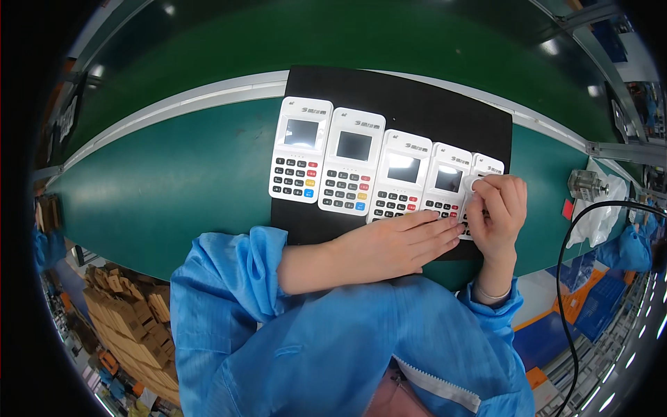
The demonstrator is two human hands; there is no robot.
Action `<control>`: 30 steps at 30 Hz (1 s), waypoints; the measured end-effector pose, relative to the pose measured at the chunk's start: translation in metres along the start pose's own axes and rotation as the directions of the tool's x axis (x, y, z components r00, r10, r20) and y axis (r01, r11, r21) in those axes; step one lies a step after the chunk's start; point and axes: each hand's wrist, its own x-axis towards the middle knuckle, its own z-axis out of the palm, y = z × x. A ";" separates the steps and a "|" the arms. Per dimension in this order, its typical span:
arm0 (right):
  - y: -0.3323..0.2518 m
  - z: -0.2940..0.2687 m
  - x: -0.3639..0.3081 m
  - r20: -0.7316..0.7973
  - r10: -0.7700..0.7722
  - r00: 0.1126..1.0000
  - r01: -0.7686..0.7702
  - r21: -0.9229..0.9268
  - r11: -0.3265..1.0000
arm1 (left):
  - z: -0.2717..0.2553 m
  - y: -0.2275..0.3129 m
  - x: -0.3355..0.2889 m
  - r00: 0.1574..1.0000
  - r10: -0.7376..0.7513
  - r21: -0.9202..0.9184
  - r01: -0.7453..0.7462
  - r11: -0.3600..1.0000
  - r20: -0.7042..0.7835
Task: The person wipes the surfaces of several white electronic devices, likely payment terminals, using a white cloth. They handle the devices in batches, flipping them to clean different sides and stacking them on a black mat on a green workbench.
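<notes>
Several white card payment terminals with small screens and keypads lie side by side in a row. The leftmost terminal [301, 147] and the second terminal [351, 161] show whole. My left hand [399, 243] reaches across the lower keys of the middle terminal [404, 170] and the fourth terminal [447, 178], fingers stretched out flat. At the right end, my right hand [499, 208] is closed in a pinch on a small white wad [478, 184] over the rightmost terminal [488, 164]. That terminal's screen is mostly hidden by the fingers.
A black mat [445, 111] lies under the terminals on the green bench [174, 167]. Right of it are a clear glass bottle [587, 185], a red piece [567, 209], a white plastic bag [599, 219] and a hanging black cable [561, 278]. Stacked cardboard [132, 326] stands at the lower left.
</notes>
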 end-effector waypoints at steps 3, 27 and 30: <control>-0.006 0.005 0.003 -0.013 -0.025 1.000 0.025 -0.015 1.000 | 0.003 0.001 0.000 1.000 -0.007 -0.029 0.007 1.000 -0.001; -0.041 0.013 0.029 0.207 -0.144 0.968 0.117 0.136 0.984 | -0.017 -0.018 -0.044 0.996 -0.088 -0.101 0.085 0.991 -0.033; -0.048 0.026 0.031 0.194 -0.046 0.980 0.034 0.065 0.997 | -0.022 -0.023 -0.050 0.999 -0.031 -0.114 0.034 0.993 0.025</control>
